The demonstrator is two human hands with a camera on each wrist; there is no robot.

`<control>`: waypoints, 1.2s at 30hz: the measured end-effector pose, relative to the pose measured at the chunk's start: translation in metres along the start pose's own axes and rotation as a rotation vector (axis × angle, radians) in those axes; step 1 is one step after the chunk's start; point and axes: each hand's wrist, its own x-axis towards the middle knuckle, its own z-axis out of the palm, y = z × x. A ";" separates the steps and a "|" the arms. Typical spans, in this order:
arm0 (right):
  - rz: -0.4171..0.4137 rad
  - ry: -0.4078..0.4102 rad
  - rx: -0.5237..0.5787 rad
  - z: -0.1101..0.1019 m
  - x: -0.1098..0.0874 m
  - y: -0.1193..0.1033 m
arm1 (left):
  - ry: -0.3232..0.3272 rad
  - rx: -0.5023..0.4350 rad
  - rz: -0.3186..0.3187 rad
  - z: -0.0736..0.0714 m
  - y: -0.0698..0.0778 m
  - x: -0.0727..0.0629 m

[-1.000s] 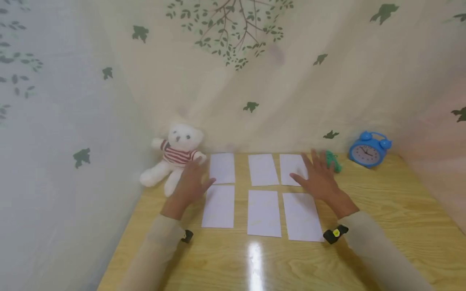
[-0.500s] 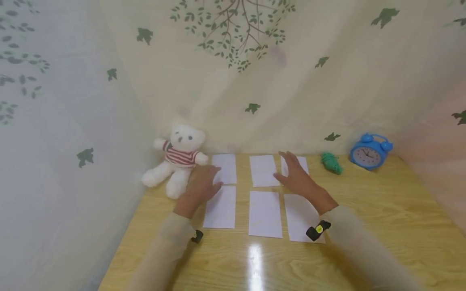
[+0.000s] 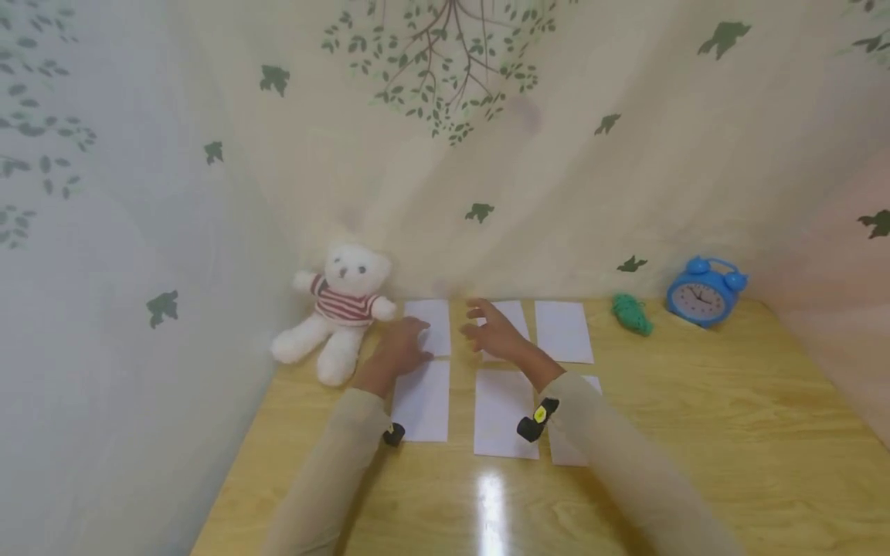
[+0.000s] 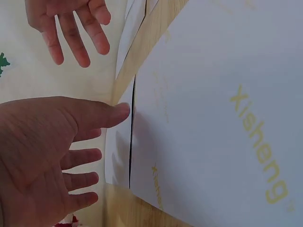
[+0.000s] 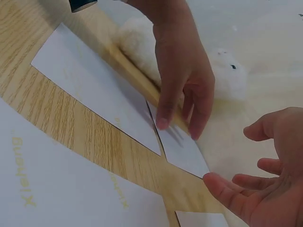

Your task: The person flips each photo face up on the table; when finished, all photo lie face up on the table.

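White paper sheets with faint yellow "Xisheng" lettering lie on the table in two rows of three. My left hand (image 3: 399, 349) hovers over the far-left sheet (image 3: 436, 332), thumb and fingers apart and nothing between them. The near-left sheet (image 3: 426, 409) lies just under its wrist. My right hand (image 3: 497, 333) is above the far-middle sheet (image 3: 516, 318), its loosely bent fingers pointing left. In the right wrist view the right hand (image 5: 272, 177) holds nothing. The near-middle sheet (image 3: 504, 417) and far-right sheet (image 3: 563, 332) lie flat. My right sleeve partly covers the near-right sheet (image 3: 566, 448).
A white teddy bear (image 3: 344, 309) in a striped shirt sits at the back left. A green bundle (image 3: 632, 313) and a blue alarm clock (image 3: 705, 292) stand at the back right. Printed cloth (image 3: 417, 208) hangs behind the wooden table (image 3: 730, 432).
My right hand has swept left from the far-right sheet to the far-middle one, uncovering the green bundle. My left hand has shifted slightly right, away from the bear. The sheets stay in place.
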 end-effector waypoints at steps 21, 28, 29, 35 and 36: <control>0.085 -0.028 -0.030 0.022 0.069 0.015 | -0.088 0.085 0.185 0.014 -0.016 0.003; 0.106 -0.032 0.006 0.019 0.079 0.014 | 0.197 -0.032 0.108 0.005 -0.019 -0.009; 0.107 -0.040 0.013 0.018 0.080 0.014 | 0.212 -0.048 0.085 0.004 -0.020 -0.011; 0.106 -0.064 0.016 0.014 0.086 0.014 | 0.094 0.136 0.074 0.003 -0.029 -0.011; 0.104 -0.064 0.007 0.013 0.087 0.015 | 0.074 0.178 0.091 0.004 -0.030 -0.011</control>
